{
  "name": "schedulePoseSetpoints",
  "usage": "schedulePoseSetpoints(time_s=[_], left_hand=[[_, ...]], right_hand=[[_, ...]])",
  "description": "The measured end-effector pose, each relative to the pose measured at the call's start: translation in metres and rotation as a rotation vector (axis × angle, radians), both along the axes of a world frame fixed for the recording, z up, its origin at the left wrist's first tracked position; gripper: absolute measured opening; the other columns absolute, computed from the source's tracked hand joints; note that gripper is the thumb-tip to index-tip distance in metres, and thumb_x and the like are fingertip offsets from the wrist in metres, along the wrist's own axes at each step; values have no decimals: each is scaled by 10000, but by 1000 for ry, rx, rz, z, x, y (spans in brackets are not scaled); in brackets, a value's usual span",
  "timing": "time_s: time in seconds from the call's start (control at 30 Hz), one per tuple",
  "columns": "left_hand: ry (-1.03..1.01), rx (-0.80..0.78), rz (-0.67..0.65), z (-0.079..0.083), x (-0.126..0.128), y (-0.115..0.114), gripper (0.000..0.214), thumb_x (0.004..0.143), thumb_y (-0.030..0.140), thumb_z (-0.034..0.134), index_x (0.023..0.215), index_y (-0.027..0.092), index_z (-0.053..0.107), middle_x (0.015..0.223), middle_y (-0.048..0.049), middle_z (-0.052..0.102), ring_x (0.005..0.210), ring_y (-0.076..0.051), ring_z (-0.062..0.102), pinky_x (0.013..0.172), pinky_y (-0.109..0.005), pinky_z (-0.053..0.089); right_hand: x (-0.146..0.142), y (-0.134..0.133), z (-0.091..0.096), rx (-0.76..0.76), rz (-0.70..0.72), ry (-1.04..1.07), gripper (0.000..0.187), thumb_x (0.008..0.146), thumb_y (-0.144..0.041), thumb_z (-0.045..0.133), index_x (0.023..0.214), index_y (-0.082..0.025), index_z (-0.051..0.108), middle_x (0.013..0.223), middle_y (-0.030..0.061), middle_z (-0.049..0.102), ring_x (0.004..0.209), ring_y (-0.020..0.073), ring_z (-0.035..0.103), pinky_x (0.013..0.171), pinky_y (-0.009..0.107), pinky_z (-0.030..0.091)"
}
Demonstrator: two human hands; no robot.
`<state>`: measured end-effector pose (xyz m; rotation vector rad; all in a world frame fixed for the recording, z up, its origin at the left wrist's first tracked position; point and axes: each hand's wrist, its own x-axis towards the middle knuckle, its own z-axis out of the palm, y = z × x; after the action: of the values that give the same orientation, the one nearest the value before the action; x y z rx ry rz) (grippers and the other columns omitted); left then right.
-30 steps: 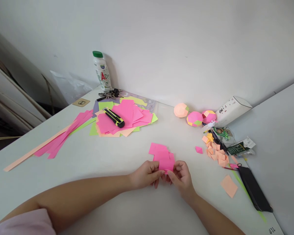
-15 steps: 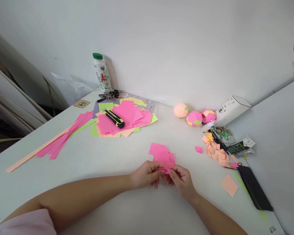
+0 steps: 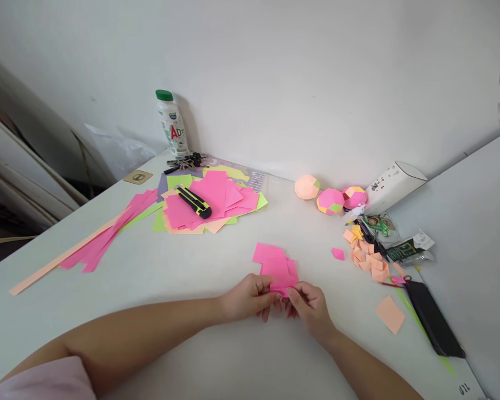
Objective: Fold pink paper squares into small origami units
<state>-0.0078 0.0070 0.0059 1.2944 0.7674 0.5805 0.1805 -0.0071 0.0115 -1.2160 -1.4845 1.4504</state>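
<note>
A small pink paper piece (image 3: 282,291) with a crease along it is pinched between both hands. My left hand (image 3: 252,298) grips its left end between thumb and fingers. On the other end, my right hand (image 3: 311,305) is closed with the thumb on top. Just beyond the fingers lie several loose pink paper sheets (image 3: 275,260), overlapping on the white table (image 3: 216,258). To the right of them rests a small folded pink piece (image 3: 338,254). The fingertips under the held paper are partly hidden.
A black and yellow utility knife (image 3: 194,201) lies on a pile of coloured paper (image 3: 216,191). Long strips (image 3: 98,244) lie left. Paper balls (image 3: 330,201), folded peach pieces (image 3: 369,261), a peach sheet (image 3: 390,315) and a black case (image 3: 433,316) are right. A bottle (image 3: 173,125) stands behind.
The held paper now shows more of its flat pink face between the hands, where it was a narrower folded band. Both hands have stayed nearly in place.
</note>
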Motion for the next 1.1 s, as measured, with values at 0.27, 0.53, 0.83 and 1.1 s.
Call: schedulePoseSetpoints(time_s=[0.27,0.53,0.83,1.1], left_hand=[[43,-5,-54,4,-2,0,270,849,387,489,810,139,589,650,-6,633,492,-94,546,476,-204,415],[19,-45,-35,4,-1,-2,119,815,232,489,760,150,556,595,17,591,502,-96,542,493,-207,433],[16,-52,-29,0,1,-2,65,780,193,495,749,153,537,585,21,582,501,-98,534,474,-204,409],[7,-95,-48,1,-1,-1,55,779,201,503,743,163,521,575,27,585,503,-104,555,489,-213,419]], right_hand=[[0,0,2,11,17,-22,315,848,-368,562,609,-165,531,467,-19,547,413,98,500,418,212,399],[1,2,-1,63,143,-11,207,850,-324,536,744,-156,592,580,-4,545,509,111,496,481,231,396],[-6,2,3,43,120,-50,83,753,-209,558,686,-160,557,568,-12,530,491,110,473,458,233,352],[-2,4,0,29,166,-49,92,777,-212,527,742,-150,586,554,-16,522,483,105,468,460,227,359]])
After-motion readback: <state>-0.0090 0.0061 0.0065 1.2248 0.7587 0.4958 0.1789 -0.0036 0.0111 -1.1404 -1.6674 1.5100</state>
